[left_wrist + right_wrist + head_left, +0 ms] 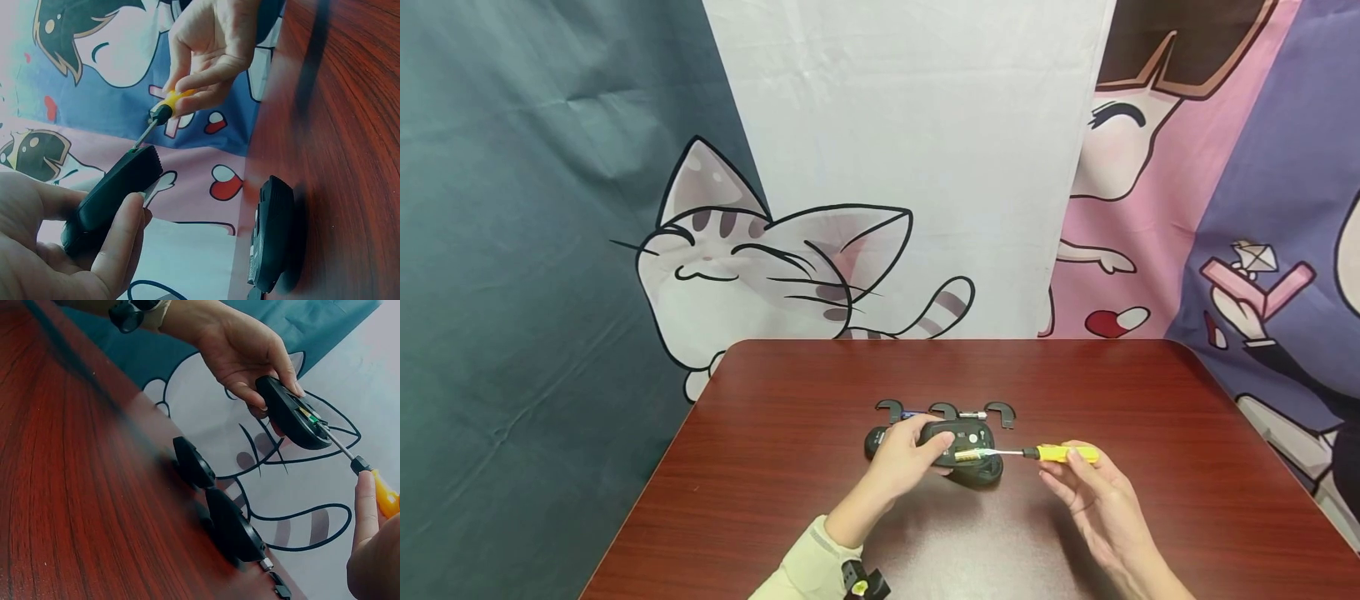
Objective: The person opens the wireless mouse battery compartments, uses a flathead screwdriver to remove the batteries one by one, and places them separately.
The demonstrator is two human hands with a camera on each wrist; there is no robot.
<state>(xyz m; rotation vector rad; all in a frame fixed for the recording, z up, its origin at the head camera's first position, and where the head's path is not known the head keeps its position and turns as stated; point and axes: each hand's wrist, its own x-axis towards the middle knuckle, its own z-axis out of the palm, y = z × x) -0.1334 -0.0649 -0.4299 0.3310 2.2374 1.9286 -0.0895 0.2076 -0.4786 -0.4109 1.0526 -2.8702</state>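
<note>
My left hand grips a black computer mouse, raised off the table with its underside showing. A battery with green and gold colouring sits in the mouse's uncovered compartment. In my right hand is a screwdriver with a yellow handle, held between thumb and fingers. Its metal shaft reaches the battery's end in the right wrist view; exact contact of the tip is too small to tell. The left wrist view shows the held mouse from the side, its compartment hidden.
Two more black mice lie on the brown table, one at the left and one below the held mouse. Behind them are curved black covers, a blue battery and a whitish battery. A printed curtain hangs beyond.
</note>
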